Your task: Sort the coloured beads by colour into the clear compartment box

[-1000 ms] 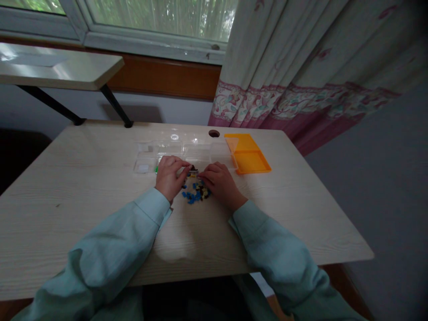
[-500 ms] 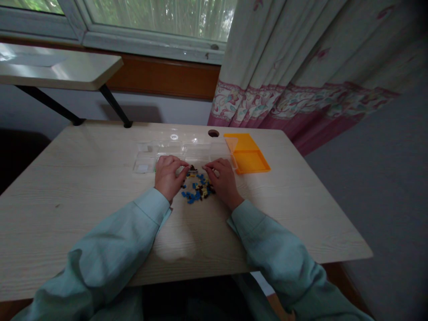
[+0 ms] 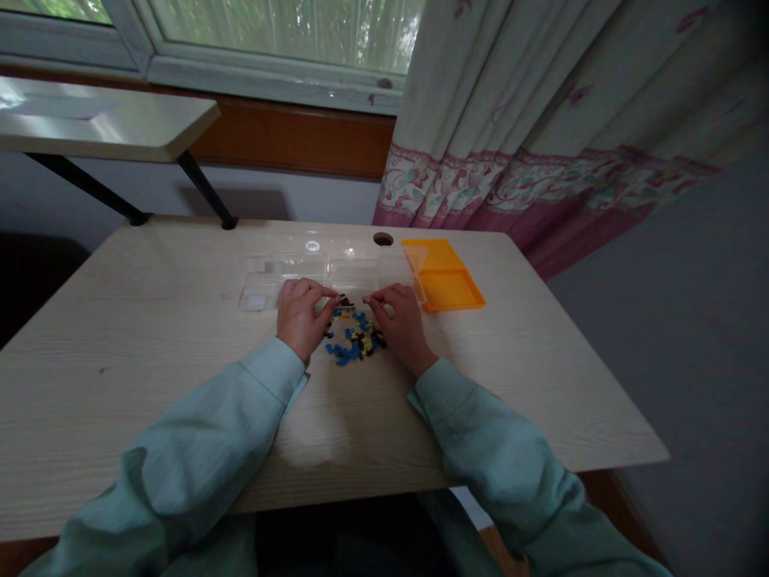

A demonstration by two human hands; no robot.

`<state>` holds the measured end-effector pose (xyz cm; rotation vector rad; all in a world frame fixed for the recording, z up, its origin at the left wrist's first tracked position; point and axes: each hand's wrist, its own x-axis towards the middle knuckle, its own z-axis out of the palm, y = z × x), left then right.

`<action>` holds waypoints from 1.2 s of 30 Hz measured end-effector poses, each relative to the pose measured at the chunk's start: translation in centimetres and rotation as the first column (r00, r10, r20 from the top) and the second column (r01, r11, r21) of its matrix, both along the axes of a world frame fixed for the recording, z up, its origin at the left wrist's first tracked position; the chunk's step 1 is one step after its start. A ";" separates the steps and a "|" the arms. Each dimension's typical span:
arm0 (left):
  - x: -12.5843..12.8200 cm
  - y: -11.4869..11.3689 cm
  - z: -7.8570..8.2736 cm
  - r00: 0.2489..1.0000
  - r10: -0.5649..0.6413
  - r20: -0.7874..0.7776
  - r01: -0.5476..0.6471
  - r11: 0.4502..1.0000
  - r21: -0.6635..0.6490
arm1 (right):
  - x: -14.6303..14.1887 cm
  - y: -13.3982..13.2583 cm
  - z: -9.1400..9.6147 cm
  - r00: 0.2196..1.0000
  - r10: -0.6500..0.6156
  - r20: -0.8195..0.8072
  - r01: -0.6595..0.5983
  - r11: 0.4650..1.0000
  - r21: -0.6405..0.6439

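Note:
A small heap of tiny blue, yellow and dark pieces (image 3: 356,336) lies on the pale wooden table (image 3: 150,353) between my hands. My left hand (image 3: 300,316) rests at the heap's left edge, fingers curled, thumb and forefinger pinched at a small dark piece (image 3: 344,301). My right hand (image 3: 400,322) lies on the heap's right side with its fingers curled together at the tip; what they hold, if anything, is too small to make out. Just behind both hands stands a clear plastic compartment box (image 3: 318,272).
An orange lid (image 3: 444,276) lies open at the right end of the clear box. A round cable hole (image 3: 383,239) sits at the table's back edge. A second table (image 3: 102,120) stands at the back left under the window; a flowered curtain (image 3: 541,136) hangs at the right.
My right hand has drawn back from the middle of the heap toward the right and a little farther away, uncovering more pieces. My left hand has hardly moved.

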<state>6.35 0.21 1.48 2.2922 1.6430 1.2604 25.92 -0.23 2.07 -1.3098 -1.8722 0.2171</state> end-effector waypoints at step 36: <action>0.3 -0.1 0.0 0.966 -0.248 -0.073 0.253 0.966 0.060 | -0.9 -0.8 0.4 0.986 0.167 0.022 -0.167 0.986 -0.016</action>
